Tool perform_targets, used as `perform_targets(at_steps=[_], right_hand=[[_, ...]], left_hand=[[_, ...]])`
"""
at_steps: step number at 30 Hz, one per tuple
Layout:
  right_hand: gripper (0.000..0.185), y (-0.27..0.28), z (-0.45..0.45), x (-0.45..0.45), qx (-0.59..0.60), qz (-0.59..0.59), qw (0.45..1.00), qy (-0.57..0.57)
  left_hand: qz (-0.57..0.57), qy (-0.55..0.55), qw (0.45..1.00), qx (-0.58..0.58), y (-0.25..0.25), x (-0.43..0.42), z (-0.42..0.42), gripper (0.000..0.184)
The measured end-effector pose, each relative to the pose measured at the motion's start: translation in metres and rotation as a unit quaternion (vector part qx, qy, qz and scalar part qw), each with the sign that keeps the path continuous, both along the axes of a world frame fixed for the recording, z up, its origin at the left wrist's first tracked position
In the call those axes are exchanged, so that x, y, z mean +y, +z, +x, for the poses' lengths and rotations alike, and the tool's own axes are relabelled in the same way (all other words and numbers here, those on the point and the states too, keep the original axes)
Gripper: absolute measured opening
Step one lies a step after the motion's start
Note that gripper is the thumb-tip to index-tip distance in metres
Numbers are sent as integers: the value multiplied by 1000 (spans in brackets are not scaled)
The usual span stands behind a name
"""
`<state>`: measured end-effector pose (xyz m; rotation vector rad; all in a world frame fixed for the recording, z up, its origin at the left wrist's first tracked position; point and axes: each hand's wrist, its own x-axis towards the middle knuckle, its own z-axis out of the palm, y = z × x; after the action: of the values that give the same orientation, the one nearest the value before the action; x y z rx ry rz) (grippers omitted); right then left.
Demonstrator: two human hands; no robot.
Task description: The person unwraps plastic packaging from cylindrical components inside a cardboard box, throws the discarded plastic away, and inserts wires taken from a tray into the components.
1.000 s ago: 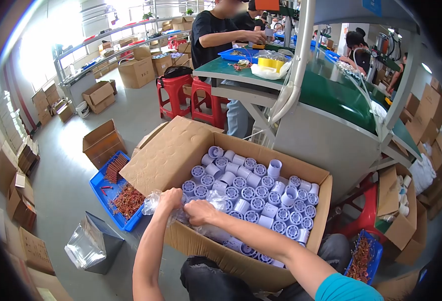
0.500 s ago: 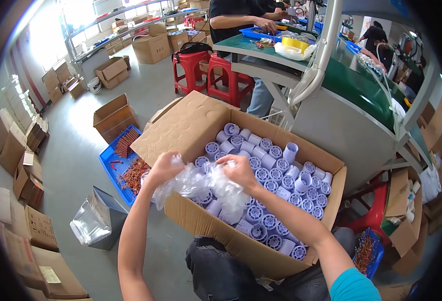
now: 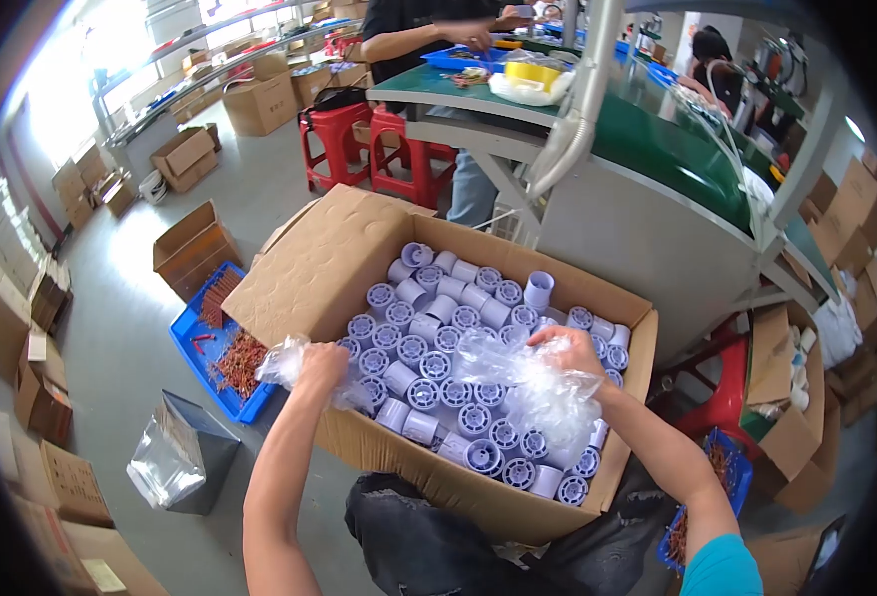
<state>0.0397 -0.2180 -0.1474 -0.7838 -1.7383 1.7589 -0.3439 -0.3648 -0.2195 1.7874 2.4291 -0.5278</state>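
Note:
A large cardboard box [image 3: 359,437] in front of my knees is filled with pale lavender plastic cylinders [image 3: 423,394], many with a spoked, wheel-like end. At the box's left edge, my left hand [image 3: 324,366] is closed around crumpled clear plastic film [image 3: 284,362]. My right hand [image 3: 575,356] pinches another bunch of clear plastic film [image 3: 543,392] above the right part of the cylinders. Some cylinders are hidden beneath it. Whether the two bunches are one piece, I cannot tell.
Left of the box lies a blue tray [image 3: 232,397] with reddish-brown parts, near a grey bin lined with clear plastic [image 3: 175,457]. A green-topped workbench [image 3: 657,149] stands behind, with a person beside red stools [image 3: 334,139]. Another blue tray [image 3: 724,467] is at right.
My hands have moved apart, and the right one has drawn its plastic film to the right over the cylinders. More cylinders now show between them. The whole view has shifted somewhat.

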Motion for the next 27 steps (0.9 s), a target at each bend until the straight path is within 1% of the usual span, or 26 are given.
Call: perform_targets(at_steps=[2,3,4,6,7,8,9,10,12,13,14,15,16,17,18,19,20,21,22,23,24,25,26,27], right_hand=[[27,-2,18,8,40,-38,998,-9],[33,1,23,12,51,-37,998,-18],[33,0,28,20,61,-41,997,-24],[38,-5,39,35,140,-67,988,-12],[39,5,43,34,140,-55,988,-39],[41,16,47,32,141,-43,987,-66],[43,14,50,36,170,-24,981,-90],[48,12,56,40,237,-75,965,-88],[53,20,57,32,217,-50,970,-101],[53,23,57,29,225,-59,967,-103],[54,27,57,26,187,-58,977,-88],[55,30,57,24,148,-54,985,-72],[55,33,56,22,151,-56,984,-72],[54,37,55,19,147,-56,984,-79],[54,38,55,18,142,-55,985,-85],[54,36,56,19,141,-56,985,-84],[52,32,54,22,172,-72,979,-77],[51,26,51,24,203,-87,973,-69],[51,18,49,27,202,-85,973,-65],[51,7,50,32,215,-96,971,-37],[52,-3,48,36,225,-105,969,-11],[52,-14,42,38,219,-100,970,-11],[48,-26,37,37,240,-125,963,-10],[44,-37,33,35,260,-149,954,-13]], left_hand=[[-54,25,998,-32,12,0,-4,23],[-72,46,994,-62,8,3,-11,27],[-77,41,995,-51,8,4,-15,27],[-91,49,987,-127,9,6,-20,32],[-101,43,987,-114,1,6,-24,32],[-94,46,986,-132,-4,6,-30,35],[-84,50,984,-148,1,10,-37,39],[-102,41,987,-116,35,15,-31,39],[34,83,977,-195,79,12,-7,44],[61,74,973,-211,96,16,-1,48],[55,76,975,-203,110,16,3,48],[116,72,968,-212,122,18,8,45],[178,65,956,-222,134,22,14,42],[176,64,957,-221,146,27,20,42],[227,74,901,-361,159,32,26,39],[272,84,822,-493,173,33,33,35],[318,46,672,-667,181,32,59,33],[313,46,539,-780,170,36,68,33],[301,42,390,-870,155,42,75,34],[305,40,388,-869,135,54,87,34],[349,15,331,-876,109,71,103,33],[390,-10,270,-880,84,88,124,32],[428,-34,205,-880,67,100,149,32],[506,1,337,-794,69,100,182,29]])
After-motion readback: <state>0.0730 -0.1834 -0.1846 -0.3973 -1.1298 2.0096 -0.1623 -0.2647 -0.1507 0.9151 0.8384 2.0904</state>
